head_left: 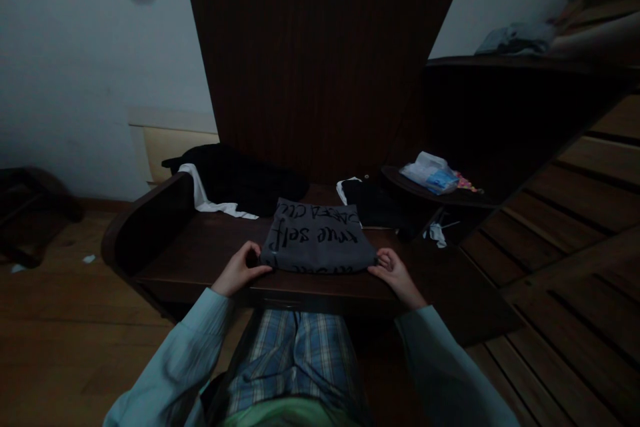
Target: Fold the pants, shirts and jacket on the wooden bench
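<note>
A dark grey folded garment (320, 250) with black lettering, "true self" among it, lies on the dark wooden desk (175, 260) in front of me. Its exact kind does not show. My left hand (241, 271) pinches the near left corner between thumb and fingers. At the near right corner, my right hand (393, 272) grips it the same way. The near edge is folded or rolled over and runs almost straight between both hands. Behind it on the left is a heap of black cloth (240, 177) with a white strip (203, 197). A folded black item (377, 203) lies behind to the right.
A raised left side panel (117, 233) borders the desk. To the right, a small shelf (400, 180) holds a plastic packet (433, 172), with a crumpled white scrap (438, 235) below. Wooden slats (560, 233) stand at far right. A dark stool-like object (35, 213) is at far left.
</note>
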`<state>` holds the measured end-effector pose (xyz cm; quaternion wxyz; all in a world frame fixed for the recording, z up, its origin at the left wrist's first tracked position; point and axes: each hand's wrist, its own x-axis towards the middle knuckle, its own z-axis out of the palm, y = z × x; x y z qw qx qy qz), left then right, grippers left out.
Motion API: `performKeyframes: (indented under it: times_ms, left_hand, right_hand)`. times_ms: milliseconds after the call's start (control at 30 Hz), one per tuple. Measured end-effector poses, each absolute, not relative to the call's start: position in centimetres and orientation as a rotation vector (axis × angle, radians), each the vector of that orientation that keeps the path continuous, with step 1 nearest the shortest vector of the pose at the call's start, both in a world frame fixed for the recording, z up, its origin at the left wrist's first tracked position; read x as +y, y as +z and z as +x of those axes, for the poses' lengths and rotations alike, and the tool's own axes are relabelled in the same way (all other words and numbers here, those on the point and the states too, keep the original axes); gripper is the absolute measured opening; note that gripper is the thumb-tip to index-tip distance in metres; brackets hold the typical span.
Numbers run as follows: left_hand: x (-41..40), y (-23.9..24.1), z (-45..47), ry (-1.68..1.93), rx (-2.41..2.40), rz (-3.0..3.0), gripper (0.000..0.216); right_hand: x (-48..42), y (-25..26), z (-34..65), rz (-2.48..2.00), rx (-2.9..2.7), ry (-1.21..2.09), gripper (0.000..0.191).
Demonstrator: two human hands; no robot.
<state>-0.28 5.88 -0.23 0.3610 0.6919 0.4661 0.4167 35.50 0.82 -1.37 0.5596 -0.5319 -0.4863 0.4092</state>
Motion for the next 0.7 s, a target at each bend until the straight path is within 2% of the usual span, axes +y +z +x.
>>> performKeyframes:
  times_ms: [100,200,267,400,700]
  left_hand:
    - [5.7,0.1,-0.3,1.093,1.165,1.662,0.041]
    - [5.3,0.6,-0.3,1.037,1.132,1.617,0.056]
    - [5.2,0.9,-0.3,1.027,1.117,1.653,0.06]
    - [5.3,0.9,-0.3,0.951,1.122,1.777,0.049]
    - [3.4,0.6,0.6,0.929,1.322,1.971,0.041]
  right_hand:
    - [0.6,-1.0,35.7,-1.218,-1.132,0.994,0.056]
    - [0.6,-0.9,35.7,-1.264,-1.145,1.001,0.066]
    - [0.6,-1.0,35.7,-1.32,-1.188,0.968,0.066]
    - [0.5,-0.8,35.4,-1.394,-1.311,0.907,0.056]
    - [-0.8,-0.4,34.8,-1.497,-1.513,0.822,0.057]
